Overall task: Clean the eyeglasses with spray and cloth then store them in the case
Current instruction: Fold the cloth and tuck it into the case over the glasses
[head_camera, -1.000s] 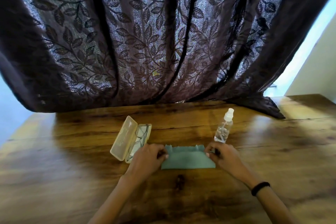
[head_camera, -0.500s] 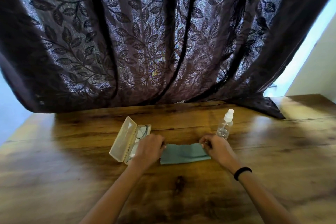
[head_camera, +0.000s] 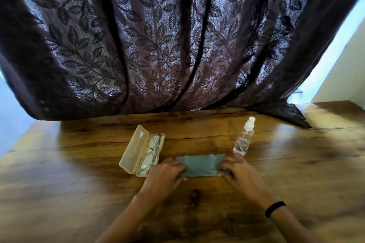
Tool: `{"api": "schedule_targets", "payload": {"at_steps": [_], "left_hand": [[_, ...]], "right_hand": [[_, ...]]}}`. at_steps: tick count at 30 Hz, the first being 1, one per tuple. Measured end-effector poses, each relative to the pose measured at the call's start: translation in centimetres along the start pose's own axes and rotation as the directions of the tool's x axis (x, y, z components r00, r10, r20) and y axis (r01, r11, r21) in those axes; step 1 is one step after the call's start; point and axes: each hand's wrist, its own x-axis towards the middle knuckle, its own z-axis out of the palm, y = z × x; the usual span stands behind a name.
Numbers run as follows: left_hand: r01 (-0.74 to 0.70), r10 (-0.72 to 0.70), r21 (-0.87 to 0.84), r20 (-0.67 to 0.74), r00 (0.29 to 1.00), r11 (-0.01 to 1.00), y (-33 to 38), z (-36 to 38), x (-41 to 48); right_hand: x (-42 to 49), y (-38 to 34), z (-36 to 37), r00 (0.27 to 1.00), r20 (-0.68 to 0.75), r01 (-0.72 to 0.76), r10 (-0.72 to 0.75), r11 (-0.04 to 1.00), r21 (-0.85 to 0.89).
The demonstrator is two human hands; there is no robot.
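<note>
— While both hands pinch the cloth (head_camera: 200, 165), what has changed?
— A second ago it lay wider; now it is drawn into a narrower strip. The left hand (head_camera: 165, 173) grips its left end, the right hand (head_camera: 238, 171) its right end, fingers closed on the fabric, knuckles up, wrists low over the surface (head_camera: 79, 193).
— Meaning?
— I judge the cloth is just being readied; cleaning has not begun. The eyeglasses (head_camera: 151, 152) lie in the open case (head_camera: 136, 149) just left of the left hand; the spray bottle (head_camera: 244, 138) stands untouched beyond the right.
</note>
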Motion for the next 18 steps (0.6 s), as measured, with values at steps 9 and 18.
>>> {"api": "schedule_targets", "payload": {"at_steps": [9, 18], "left_hand": [[-0.005, 0.013, 0.117, -0.068, 0.998, 0.993, 0.4, 0.7, -1.3], [0.032, -0.022, 0.122, -0.077, 0.997, 0.992, 1.2, 1.0, -2.3]], "right_hand": [[-1.4, 0.3, -0.4, 0.997, -0.011, 0.081, -0.082, 0.994, -0.075], [-2.4, 0.2, -0.2, 0.995, -0.071, 0.06, -0.067, 0.994, -0.091]]}}
